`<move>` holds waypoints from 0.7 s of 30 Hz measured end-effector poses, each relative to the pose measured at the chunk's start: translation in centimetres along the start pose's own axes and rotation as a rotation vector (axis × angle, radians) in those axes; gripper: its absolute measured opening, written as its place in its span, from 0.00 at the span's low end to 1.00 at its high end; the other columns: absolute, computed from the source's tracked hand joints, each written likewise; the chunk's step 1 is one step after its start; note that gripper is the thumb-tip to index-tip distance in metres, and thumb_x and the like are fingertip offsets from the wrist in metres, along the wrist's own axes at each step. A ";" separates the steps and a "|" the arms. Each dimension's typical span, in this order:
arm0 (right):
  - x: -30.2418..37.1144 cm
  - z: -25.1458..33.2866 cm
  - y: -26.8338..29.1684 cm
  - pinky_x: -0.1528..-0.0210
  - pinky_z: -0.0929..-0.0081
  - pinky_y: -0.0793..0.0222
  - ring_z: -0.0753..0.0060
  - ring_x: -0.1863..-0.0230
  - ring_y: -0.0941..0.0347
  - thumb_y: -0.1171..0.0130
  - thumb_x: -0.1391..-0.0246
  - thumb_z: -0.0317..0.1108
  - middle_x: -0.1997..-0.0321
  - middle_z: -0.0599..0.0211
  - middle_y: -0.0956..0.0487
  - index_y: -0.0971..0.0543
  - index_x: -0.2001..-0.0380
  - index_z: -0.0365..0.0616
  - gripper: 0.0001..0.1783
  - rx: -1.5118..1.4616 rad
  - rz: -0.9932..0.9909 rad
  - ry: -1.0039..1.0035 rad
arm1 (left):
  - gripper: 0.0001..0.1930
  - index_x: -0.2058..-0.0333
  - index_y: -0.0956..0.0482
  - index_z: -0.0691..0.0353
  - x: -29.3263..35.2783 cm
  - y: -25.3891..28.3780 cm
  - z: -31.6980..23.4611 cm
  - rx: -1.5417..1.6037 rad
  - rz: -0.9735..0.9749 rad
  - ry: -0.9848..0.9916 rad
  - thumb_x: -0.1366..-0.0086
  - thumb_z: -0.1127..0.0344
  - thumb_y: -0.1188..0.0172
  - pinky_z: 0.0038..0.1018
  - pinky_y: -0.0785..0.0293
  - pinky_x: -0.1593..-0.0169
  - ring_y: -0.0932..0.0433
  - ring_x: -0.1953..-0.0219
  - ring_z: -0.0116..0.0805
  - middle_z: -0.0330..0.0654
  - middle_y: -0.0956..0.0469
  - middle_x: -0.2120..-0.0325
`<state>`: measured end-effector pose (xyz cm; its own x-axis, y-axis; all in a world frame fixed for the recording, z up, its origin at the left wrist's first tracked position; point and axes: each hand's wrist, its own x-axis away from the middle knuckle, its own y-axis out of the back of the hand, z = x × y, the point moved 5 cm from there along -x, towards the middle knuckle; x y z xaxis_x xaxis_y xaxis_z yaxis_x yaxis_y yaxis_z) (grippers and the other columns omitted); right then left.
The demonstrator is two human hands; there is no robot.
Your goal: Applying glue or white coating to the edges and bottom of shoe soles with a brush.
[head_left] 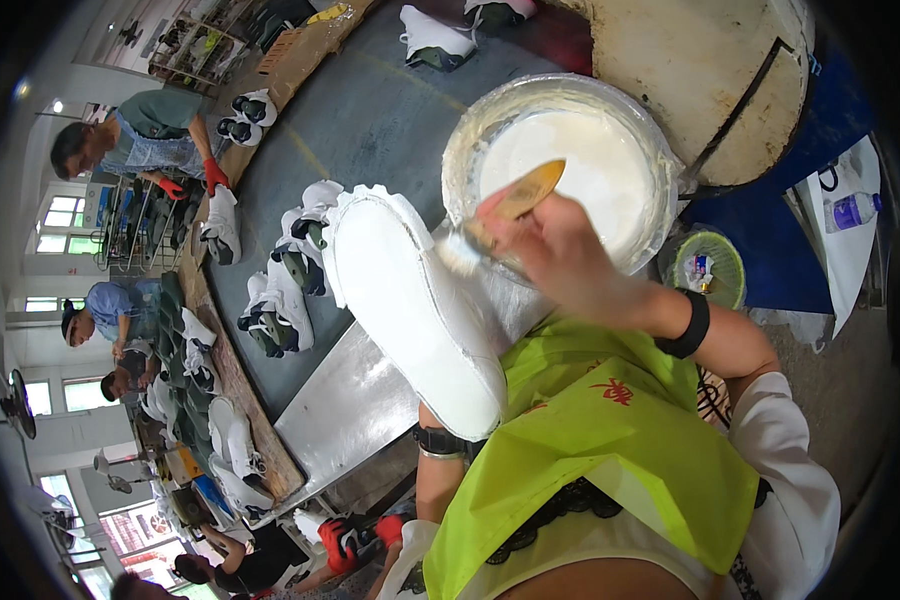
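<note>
My right hand (555, 245) is closed round a flat brush (530, 190) with a yellowish wooden handle, its pale bristles beside the edge of a white shoe (410, 310). Whether the bristles touch the shoe is unclear. The shoe is held sole up across the middle of the view, its broad white bottom facing me. My left forearm (440, 485), with a dark watch, runs up behind the shoe; the hand there supports it, its fingers hidden. Just beyond my right hand stands a round tub (457, 170) of white liquid (580, 150), its rim crusted.
White-and-dark shoes (280, 310) stand on the dark work belt (370, 120), more at its far end. A drum with a stained lid (685, 80) stands at the upper right, above a green basket (730, 265). Co-workers, one in red gloves (215, 177), work along the left.
</note>
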<state>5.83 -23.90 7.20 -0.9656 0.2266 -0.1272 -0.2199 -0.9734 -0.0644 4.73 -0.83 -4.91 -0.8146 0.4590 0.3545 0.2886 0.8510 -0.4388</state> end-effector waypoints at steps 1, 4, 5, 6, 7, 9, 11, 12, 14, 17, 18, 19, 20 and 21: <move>-0.6 1.3 0.5 0.57 0.78 0.28 0.74 0.59 0.25 0.48 0.39 0.31 0.58 0.61 0.23 0.26 0.57 0.33 0.12 0.186 -0.061 0.158 | 0.25 0.42 0.35 0.65 -0.4 -0.1 -0.3 -0.015 0.002 -0.005 0.28 0.51 0.61 0.33 0.22 0.54 0.22 0.55 0.38 0.46 0.25 0.52; -2.4 3.4 0.1 0.56 0.78 0.28 0.74 0.59 0.24 0.49 0.39 0.28 0.58 0.62 0.23 0.26 0.57 0.34 0.11 0.119 -0.099 0.249 | 0.25 0.42 0.35 0.65 0.5 0.0 -0.2 -0.058 0.016 -0.019 0.28 0.51 0.61 0.33 0.22 0.54 0.22 0.55 0.38 0.46 0.25 0.52; -3.0 3.4 -0.3 0.55 0.78 0.28 0.74 0.60 0.24 0.49 0.39 0.28 0.58 0.62 0.23 0.26 0.57 0.34 0.10 -0.130 -0.070 0.181 | 0.26 0.42 0.35 0.65 0.3 -0.1 -0.2 -0.070 0.023 -0.024 0.28 0.51 0.61 0.33 0.22 0.54 0.22 0.55 0.38 0.46 0.25 0.52; -3.1 2.8 -0.7 0.55 0.78 0.29 0.75 0.60 0.25 0.48 0.40 0.27 0.59 0.62 0.23 0.25 0.58 0.34 0.10 -0.175 -0.081 0.232 | 0.26 0.42 0.35 0.65 0.4 -0.1 -0.2 -0.081 0.030 -0.029 0.28 0.51 0.61 0.33 0.22 0.54 0.22 0.55 0.38 0.46 0.25 0.52; -2.8 2.4 -1.3 0.55 0.78 0.29 0.75 0.60 0.25 0.48 0.40 0.27 0.59 0.62 0.23 0.25 0.58 0.34 0.10 -0.177 -0.071 0.235 | 0.26 0.42 0.35 0.65 0.5 -0.1 -0.1 -0.089 0.026 -0.040 0.29 0.51 0.61 0.33 0.22 0.54 0.22 0.55 0.38 0.46 0.25 0.51; -1.8 0.5 -1.9 0.63 0.78 0.32 0.77 0.69 0.27 0.45 0.43 0.33 0.68 0.64 0.21 0.23 0.61 0.35 0.11 -0.206 -0.131 0.021 | 0.26 0.42 0.35 0.65 0.9 0.3 -0.2 -0.102 0.015 -0.062 0.29 0.51 0.61 0.33 0.22 0.54 0.22 0.55 0.38 0.46 0.25 0.51; -1.2 -0.7 -1.1 0.64 0.78 0.32 0.78 0.69 0.28 0.45 0.42 0.32 0.68 0.64 0.21 0.23 0.61 0.35 0.11 -0.154 -0.143 0.046 | 0.26 0.42 0.35 0.65 1.4 0.5 -0.1 -0.115 0.007 -0.072 0.29 0.51 0.60 0.33 0.22 0.54 0.22 0.55 0.38 0.46 0.25 0.51; -1.0 -1.1 -0.8 0.65 0.79 0.33 0.78 0.70 0.28 0.45 0.42 0.31 0.68 0.64 0.21 0.23 0.61 0.36 0.10 -0.103 -0.162 0.074 | 0.26 0.42 0.35 0.65 1.8 0.7 0.0 -0.122 0.000 -0.077 0.29 0.51 0.60 0.33 0.22 0.54 0.22 0.55 0.38 0.46 0.25 0.51; -1.6 1.1 -1.0 0.65 0.78 0.33 0.78 0.70 0.29 0.45 0.43 0.31 0.68 0.64 0.21 0.23 0.61 0.36 0.10 -0.090 -0.170 0.139 | 0.26 0.42 0.35 0.65 1.9 1.0 -0.3 -0.137 -0.002 -0.092 0.29 0.51 0.60 0.33 0.22 0.54 0.22 0.55 0.38 0.46 0.25 0.51; -3.1 4.2 -2.2 0.65 0.79 0.33 0.78 0.70 0.29 0.45 0.42 0.30 0.69 0.65 0.22 0.22 0.62 0.39 0.08 -0.172 -0.128 0.241 | 0.26 0.42 0.35 0.65 1.6 1.1 -0.8 -0.157 0.008 -0.113 0.29 0.51 0.60 0.33 0.22 0.54 0.22 0.55 0.38 0.46 0.25 0.51; -3.8 5.1 -2.8 0.64 0.78 0.32 0.76 0.69 0.29 0.46 0.42 0.30 0.68 0.64 0.22 0.23 0.62 0.39 0.07 -0.088 -0.061 0.342 | 0.26 0.42 0.35 0.65 1.7 1.2 -0.9 -0.165 0.011 -0.119 0.29 0.51 0.60 0.33 0.22 0.53 0.22 0.55 0.38 0.46 0.25 0.51; -4.2 5.8 -3.2 0.64 0.77 0.32 0.75 0.68 0.28 0.46 0.41 0.29 0.68 0.63 0.22 0.23 0.63 0.40 0.06 -0.004 0.007 0.443 | 0.26 0.42 0.35 0.65 1.2 1.1 -1.1 -0.172 0.013 -0.124 0.29 0.51 0.60 0.33 0.22 0.53 0.22 0.55 0.38 0.46 0.25 0.51; -4.7 4.9 -3.6 0.62 0.74 0.31 0.68 0.66 0.26 0.46 0.41 0.29 0.67 0.60 0.22 0.25 0.63 0.39 0.06 0.047 0.034 0.490 | 0.26 0.42 0.35 0.65 1.1 1.1 -1.3 -0.180 0.018 -0.128 0.29 0.51 0.60 0.33 0.22 0.53 0.22 0.55 0.38 0.46 0.25 0.51; -4.4 3.7 -3.4 0.62 0.74 0.31 0.68 0.66 0.26 0.46 0.41 0.29 0.67 0.60 0.22 0.25 0.63 0.39 0.06 0.052 0.032 0.489 | 0.26 0.42 0.35 0.65 0.5 1.1 -1.5 -0.188 0.024 -0.130 0.29 0.51 0.60 0.33 0.22 0.53 0.22 0.55 0.38 0.46 0.25 0.51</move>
<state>10.32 -21.69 11.65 -0.7966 0.1738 -0.5790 -0.2097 -0.9777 -0.0050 5.36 0.69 -3.94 -0.8608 0.4535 0.2311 0.3876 0.8783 -0.2798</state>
